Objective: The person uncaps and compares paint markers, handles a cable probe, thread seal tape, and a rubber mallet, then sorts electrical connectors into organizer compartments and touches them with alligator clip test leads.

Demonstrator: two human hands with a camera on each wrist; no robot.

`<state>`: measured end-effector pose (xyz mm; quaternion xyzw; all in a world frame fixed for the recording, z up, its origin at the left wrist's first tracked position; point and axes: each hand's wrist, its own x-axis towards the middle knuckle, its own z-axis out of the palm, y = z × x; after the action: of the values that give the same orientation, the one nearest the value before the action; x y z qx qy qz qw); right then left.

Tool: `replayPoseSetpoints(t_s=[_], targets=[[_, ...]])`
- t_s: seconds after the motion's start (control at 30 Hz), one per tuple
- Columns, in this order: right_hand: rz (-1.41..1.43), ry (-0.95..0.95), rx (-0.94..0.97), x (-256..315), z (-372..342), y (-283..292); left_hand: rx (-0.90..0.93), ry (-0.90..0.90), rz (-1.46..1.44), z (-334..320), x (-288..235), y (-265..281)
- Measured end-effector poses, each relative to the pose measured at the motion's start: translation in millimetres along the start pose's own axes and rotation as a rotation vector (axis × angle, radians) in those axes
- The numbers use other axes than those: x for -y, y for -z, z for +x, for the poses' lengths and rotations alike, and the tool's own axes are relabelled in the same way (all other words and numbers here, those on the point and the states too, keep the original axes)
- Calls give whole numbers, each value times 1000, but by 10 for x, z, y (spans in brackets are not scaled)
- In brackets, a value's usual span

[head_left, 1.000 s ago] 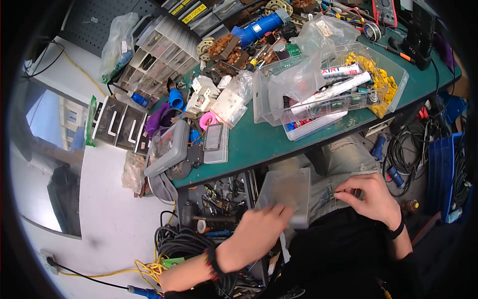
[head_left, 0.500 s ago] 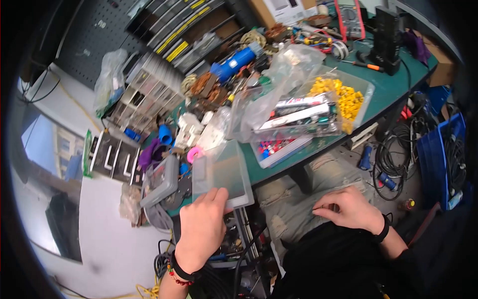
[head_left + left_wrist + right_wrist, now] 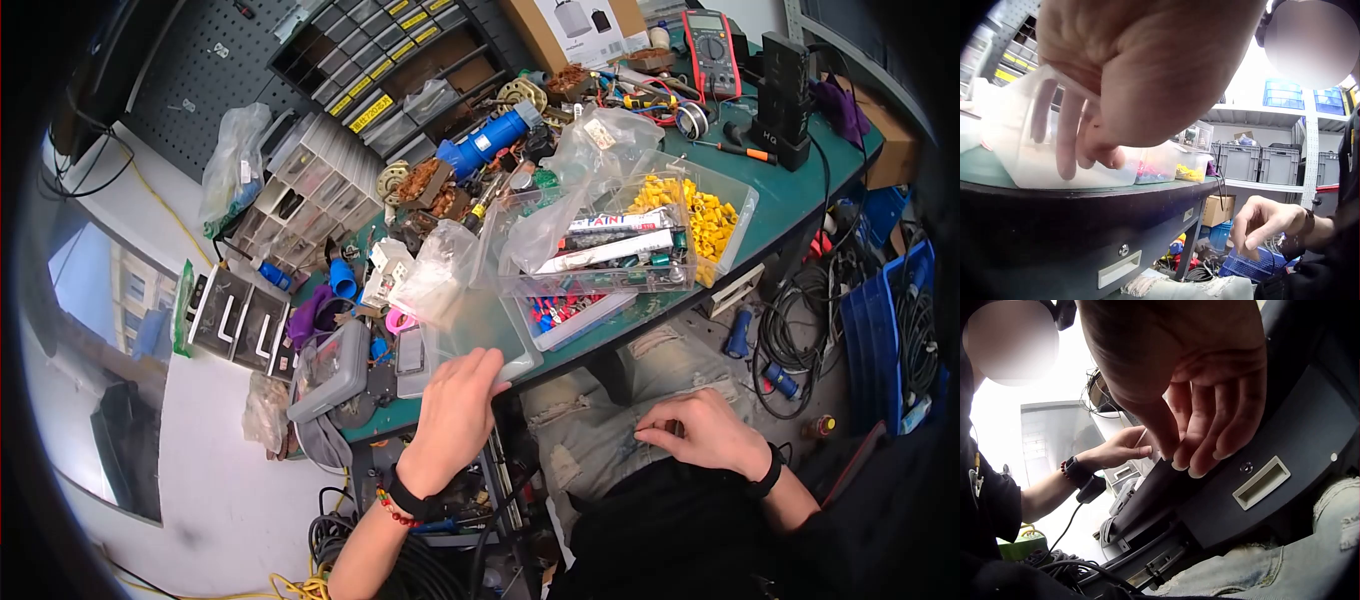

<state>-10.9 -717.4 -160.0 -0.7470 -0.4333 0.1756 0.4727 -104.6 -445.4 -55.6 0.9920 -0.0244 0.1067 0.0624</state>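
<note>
My left hand reaches to the front edge of the green table and grips the near wall of a clear plastic box. In the left wrist view, several fingers show through the box's translucent wall, with the box down on the tabletop. My right hand hangs over the lap with fingers loosely curled and the thumb close to the fingertips. Nothing shows between them in the right wrist view. Right of the box stands a clear bin with paint tubes, and a tray of yellow connectors.
A grey case lies left of the box, near a pink tape ring. Mixed parts and a blue plug crowd the back. Under the table stands an open drawer of tools. Black cables lie on the floor at right.
My left hand has carried the plastic box from over the lap up to the table's front edge and set it down there. My right hand has stayed over the lap, fingers loosely curled.
</note>
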Motion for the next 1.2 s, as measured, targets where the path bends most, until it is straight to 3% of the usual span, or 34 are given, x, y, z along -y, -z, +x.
replayPoseSetpoints(t_s=[0.37,0.47,0.57,0.63,0.77,0.83,0.9,0.97,1.03,1.2], targets=[[-12,-8,43,60,52,-92,-12,13,52,-34,85,-36],[-28,5,26,33,28,-76,-104,-11,-2,31,-85,76],[-45,18,40,16,10,-87,-175,43,-47,93,-165,193],[-59,-40,79,43,34,-84,-232,172,-282,174,-103,214],[-49,-42,87,16,24,-144,-250,355,-457,464,123,188],[-56,-30,85,4,19,-143,-299,327,-437,669,240,222],[-56,-29,75,-23,5,-148,-56,466,-575,893,309,319],[-55,-28,70,-35,-15,-144,-19,427,-571,1071,416,306],[-67,-51,68,-40,-33,-130,186,494,-530,1208,402,332],[-70,-97,71,-85,-77,-133,284,523,-600,1425,552,274]])
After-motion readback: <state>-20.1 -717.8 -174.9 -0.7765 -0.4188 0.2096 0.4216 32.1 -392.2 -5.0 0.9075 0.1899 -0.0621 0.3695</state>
